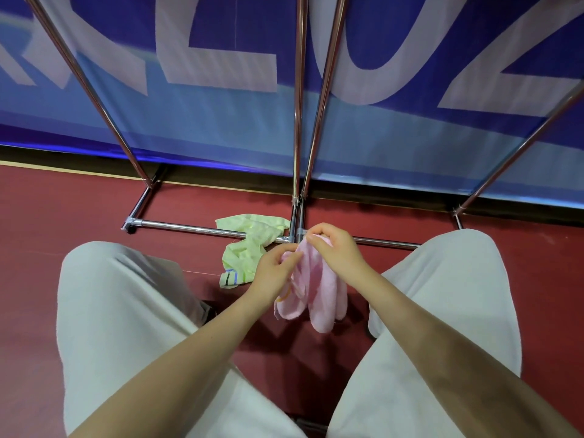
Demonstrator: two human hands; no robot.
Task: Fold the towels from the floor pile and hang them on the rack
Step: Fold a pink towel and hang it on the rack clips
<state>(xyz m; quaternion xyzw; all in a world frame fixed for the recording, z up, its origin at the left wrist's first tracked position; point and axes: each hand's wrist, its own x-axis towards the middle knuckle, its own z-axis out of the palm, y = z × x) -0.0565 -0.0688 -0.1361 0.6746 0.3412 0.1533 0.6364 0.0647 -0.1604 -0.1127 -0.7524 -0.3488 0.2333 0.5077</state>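
A blue banner (pixel 221 115) hangs behind the metal poles and fills the upper part of the view. It carries very large pale lettering, cut off by the top edge so only the lower portions of the characters show. From left to right, the visible shapes are: a fragment with slanting strokes at the far left that cannot be identified, then a shape like a capital "L", then a rounded form that reads as "U" or the bottom of "0", then a diagonal stroke with a flat base resembling "Z" or "2". No complete word can be read. No other readable text, labels or numbers appear.
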